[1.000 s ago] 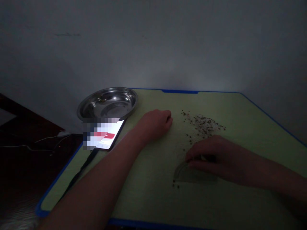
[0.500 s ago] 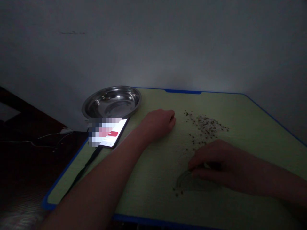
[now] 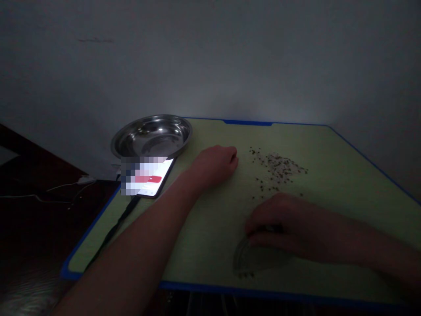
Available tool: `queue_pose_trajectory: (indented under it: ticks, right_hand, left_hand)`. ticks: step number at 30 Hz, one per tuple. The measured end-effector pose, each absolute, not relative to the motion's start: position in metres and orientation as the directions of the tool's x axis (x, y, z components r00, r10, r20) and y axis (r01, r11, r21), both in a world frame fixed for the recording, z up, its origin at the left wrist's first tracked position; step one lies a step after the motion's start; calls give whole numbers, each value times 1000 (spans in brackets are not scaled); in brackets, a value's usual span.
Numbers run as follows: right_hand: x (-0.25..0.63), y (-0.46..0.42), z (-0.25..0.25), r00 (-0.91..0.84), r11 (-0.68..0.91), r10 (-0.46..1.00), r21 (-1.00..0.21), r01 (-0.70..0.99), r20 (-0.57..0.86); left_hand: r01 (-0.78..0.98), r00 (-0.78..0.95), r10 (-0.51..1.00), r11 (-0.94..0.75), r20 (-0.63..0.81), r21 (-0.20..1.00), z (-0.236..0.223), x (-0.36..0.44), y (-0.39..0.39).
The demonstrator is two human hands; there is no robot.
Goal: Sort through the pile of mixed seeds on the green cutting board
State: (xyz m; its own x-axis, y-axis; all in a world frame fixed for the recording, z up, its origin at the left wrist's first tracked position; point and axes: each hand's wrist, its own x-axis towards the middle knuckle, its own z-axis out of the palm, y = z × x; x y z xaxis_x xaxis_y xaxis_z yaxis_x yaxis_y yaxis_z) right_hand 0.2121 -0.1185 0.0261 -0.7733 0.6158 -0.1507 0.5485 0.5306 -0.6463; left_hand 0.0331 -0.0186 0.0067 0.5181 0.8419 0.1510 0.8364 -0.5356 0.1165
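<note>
My right hand [image 3: 276,224] pinches a clear, curved-edged plastic piece that looks like a protractor [image 3: 241,260], held low against the tabletop near the front edge. A few small dark seeds [image 3: 246,275] lie along its near side. Beyond that hand spreads a loose pile of dark seeds mixed with fine whitish grains [image 3: 281,166]. My left hand [image 3: 217,164] rests on the table left of the pile, its fingers curled into a loose fist with nothing showing in it. The palm side of both hands is hidden.
The pale green table [image 3: 204,245] has a blue rim and stands against a grey wall [image 3: 213,57]. A steel bowl [image 3: 158,142] sits at the back left. Close in front of it lies a lit phone [image 3: 153,186] with a dark strap [image 3: 115,232]. White cables [image 3: 66,197] run at far left.
My right hand has drawn the clear piece toward me and slightly left, and the few seeds by it now lie closer to the front edge. My left hand stays on the table.
</note>
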Motion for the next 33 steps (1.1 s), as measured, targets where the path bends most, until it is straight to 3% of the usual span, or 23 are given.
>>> queue_pose_trajectory:
  ticks: [8,21,26,33]
  right_hand:
    - [220,-142,27,-709,399,670,-699,593,-219]
    - [213,-135,33,-598,421,794,-613,668,-106]
    - [205,-129,26,-507,408,859,-504,762,-72]
    - [239,-108,22,-305,255,952,-493,832,-22]
  left_hand:
    - [835,518,843,-535,143,130,8,33,-20]
    - [843,499,857,-514,127,158,9,33,-20]
    - [824,523,838,-543,155,158,8,31,-17]
    - [819,453,874,-486,175,305,6,26,-11]
